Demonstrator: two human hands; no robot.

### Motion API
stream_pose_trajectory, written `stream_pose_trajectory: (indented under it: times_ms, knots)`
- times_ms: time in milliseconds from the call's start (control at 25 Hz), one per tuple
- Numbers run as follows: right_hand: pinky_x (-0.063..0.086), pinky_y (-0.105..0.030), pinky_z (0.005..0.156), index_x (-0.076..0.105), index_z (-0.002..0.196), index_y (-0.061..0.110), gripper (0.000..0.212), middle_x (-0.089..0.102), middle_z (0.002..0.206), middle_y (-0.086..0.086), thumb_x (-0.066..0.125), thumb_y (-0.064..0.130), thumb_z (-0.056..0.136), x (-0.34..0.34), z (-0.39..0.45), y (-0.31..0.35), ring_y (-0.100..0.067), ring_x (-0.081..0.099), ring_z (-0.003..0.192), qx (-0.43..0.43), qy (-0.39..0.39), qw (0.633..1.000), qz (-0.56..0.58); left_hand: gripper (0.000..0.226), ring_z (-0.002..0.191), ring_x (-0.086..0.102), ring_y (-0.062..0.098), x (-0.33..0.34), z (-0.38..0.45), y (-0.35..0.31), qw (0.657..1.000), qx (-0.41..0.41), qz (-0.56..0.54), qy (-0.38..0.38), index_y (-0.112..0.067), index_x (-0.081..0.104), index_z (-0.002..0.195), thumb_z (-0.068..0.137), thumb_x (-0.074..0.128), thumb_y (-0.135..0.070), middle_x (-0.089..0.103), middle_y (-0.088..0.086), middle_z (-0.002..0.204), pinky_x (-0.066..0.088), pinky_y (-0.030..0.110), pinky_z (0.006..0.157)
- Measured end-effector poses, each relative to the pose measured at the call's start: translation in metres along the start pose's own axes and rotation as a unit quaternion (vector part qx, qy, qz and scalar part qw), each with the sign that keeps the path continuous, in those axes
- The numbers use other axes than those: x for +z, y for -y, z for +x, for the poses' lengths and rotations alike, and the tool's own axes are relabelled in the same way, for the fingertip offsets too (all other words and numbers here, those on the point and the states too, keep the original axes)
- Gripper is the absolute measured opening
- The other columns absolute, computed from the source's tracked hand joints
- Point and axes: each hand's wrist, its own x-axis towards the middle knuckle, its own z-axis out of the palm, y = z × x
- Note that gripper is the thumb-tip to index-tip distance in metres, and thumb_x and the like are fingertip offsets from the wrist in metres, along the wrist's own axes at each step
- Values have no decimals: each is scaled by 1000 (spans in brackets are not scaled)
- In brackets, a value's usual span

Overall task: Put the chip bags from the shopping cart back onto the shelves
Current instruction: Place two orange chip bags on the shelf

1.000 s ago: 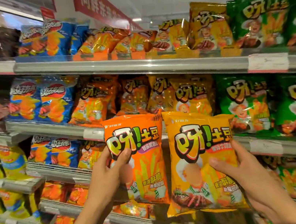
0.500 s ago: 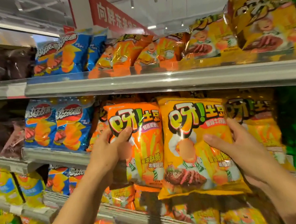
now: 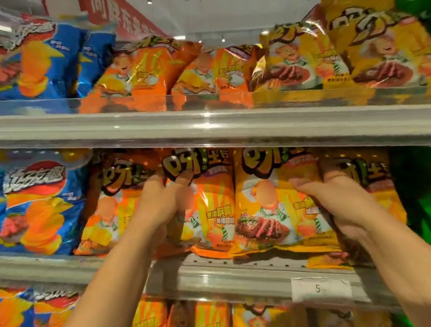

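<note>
Left hand (image 3: 155,200) grips the orange chip bag (image 3: 209,203); right hand (image 3: 328,196) grips the yellow chip bag (image 3: 269,211). Both bags stand upright, side by side, on the middle shelf (image 3: 225,271).

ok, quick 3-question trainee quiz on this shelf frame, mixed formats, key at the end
1. True or false: the left hand grips the orange chip bag.
2. The bag in the right hand is: A) blue B) yellow C) green.
3. Fill in: both held bags sit at the ___ of the three visible shelf rails.

Key:
1. True.
2. B, the yellow chip bag.
3. Middle; their bottom edges rest at the shelf lip.
</note>
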Motion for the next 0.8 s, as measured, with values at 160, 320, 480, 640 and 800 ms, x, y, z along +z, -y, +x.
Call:
stream_pose_trajectory:
  times_ms: [160, 320, 480, 640, 800]
  knots:
    - [59, -41, 66, 59, 106, 16, 23, 72, 89, -13, 74, 10, 89, 19, 9, -8, -27, 71, 72, 5, -36, 999, -20, 7, 43, 56, 10, 10, 14, 11, 999, 30, -1, 22, -18, 65, 106, 99, 64, -19, 66, -7, 59, 37, 18, 39]
    - [60, -44, 77, 57, 111, 26, 27, 73, 101, -11, 72, 15, 92, 29, 2, -17, -30, 72, 88, -20, -65, 998, -9, 9, 44, 60, 8, 18, 23, 22, 999, 21, 37, 16, -21, 63, 104, 97, 65, -26, 65, -4, 61, 39, 18, 37]
    - [53, -47, 101, 46, 140, 22, 49, 70, 120, -8, 68, 21, 97, 22, -11, -30, -28, 67, 113, -4, -31, 999, -9, 47, 76, 63, 29, 12, 30, 25, 992, 1, 104, 70, -21, 53, 136, 95, 64, -43, 66, 13, 94, 42, 23, 58]
    - [61, -39, 87, 52, 136, 16, 46, 76, 110, -10, 70, 15, 94, -8, -13, -27, -23, 74, 99, 10, -46, 999, -15, 34, 37, 47, 5, 14, 28, 30, 991, -48, 53, 116, -13, 61, 126, 95, 66, -28, 51, -3, 63, 31, 11, 34]
    - [61, -42, 86, 56, 126, 31, 38, 77, 107, -8, 70, 15, 94, -20, -18, -28, -21, 76, 92, -39, -93, 994, -37, 36, 46, 60, -6, 15, 16, 32, 987, -30, -46, 152, -29, 59, 133, 98, 64, -36, 69, -11, 83, 39, 10, 37]
